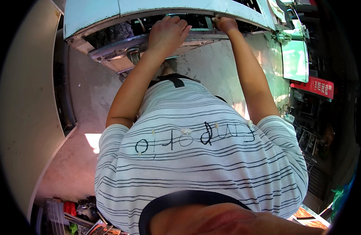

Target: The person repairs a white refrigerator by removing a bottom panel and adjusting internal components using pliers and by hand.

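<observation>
While reaching left hand (169, 32) and right hand (227, 26) into open drawer (206, 35), bends fingers (182, 24) inward. Cannot tell whether clamped or apart.

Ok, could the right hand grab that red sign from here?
Probably not without moving over: the right hand is at the white cabinet, and the red sign sits well off to the right.

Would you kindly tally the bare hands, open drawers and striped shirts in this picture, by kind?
Bare hands (left hand, right hand): 2
Open drawer: 1
Striped shirt: 1
Total: 4
</observation>
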